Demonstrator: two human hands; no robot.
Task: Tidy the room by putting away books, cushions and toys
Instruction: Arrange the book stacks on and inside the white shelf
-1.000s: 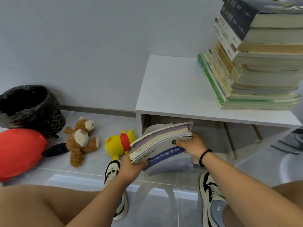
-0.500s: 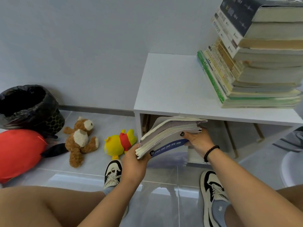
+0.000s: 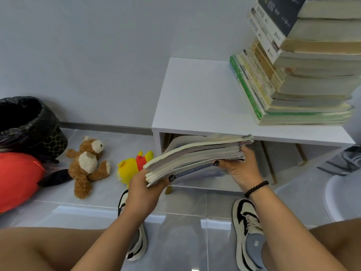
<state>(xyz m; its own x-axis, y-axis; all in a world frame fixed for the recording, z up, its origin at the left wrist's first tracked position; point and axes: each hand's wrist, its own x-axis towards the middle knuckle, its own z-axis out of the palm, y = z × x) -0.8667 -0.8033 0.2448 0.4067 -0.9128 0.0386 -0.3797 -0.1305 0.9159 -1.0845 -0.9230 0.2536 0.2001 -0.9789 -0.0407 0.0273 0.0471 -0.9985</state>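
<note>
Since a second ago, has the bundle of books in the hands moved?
Yes. The bundle of books has risen toward the front edge of the white shelf unit; its far end now overlaps that edge.

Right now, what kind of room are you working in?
Probably a bedroom or study at home. A tall pile of books sits on a low white table, soft toys lie on the tiled floor, among them a brown teddy bear, and a lined bin stands by the wall.
</note>
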